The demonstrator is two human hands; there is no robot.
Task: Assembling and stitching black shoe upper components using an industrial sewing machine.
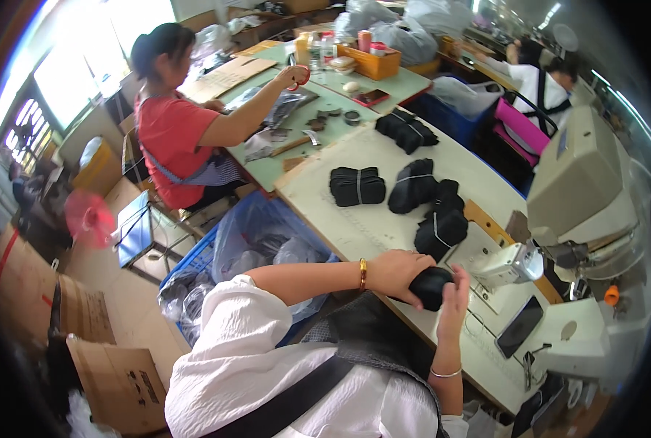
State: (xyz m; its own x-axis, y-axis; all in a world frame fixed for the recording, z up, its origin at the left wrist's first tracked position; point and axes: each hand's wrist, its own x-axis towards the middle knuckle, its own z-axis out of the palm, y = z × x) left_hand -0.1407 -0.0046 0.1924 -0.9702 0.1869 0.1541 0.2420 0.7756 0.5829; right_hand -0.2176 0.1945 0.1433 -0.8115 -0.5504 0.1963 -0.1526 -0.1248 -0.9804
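My left hand (397, 275), with a gold-coloured bracelet at the wrist, is closed round the near side of a black bundle of cloth pieces (430, 289). On the bundle's right side my right hand (452, 298) presses with its fingers. The bundle is held at the front edge of the pale table (333, 228), beside the sewing machine's needle area. Just beyond my hands lies a tied black bundle (442, 228). Farther back are more black bundles with pale ties: a squarish one (357, 186), a rounded one (411, 187) and one near the far edge (406, 131).
A sewing machine (581, 175) stands at right, with a dark phone (518, 326) on the table near it. A blue crate (183, 266) lined with plastic is left of the table. Across, a co-worker (172, 124) holds red-handled scissors (298, 78) at a green table (325, 98).
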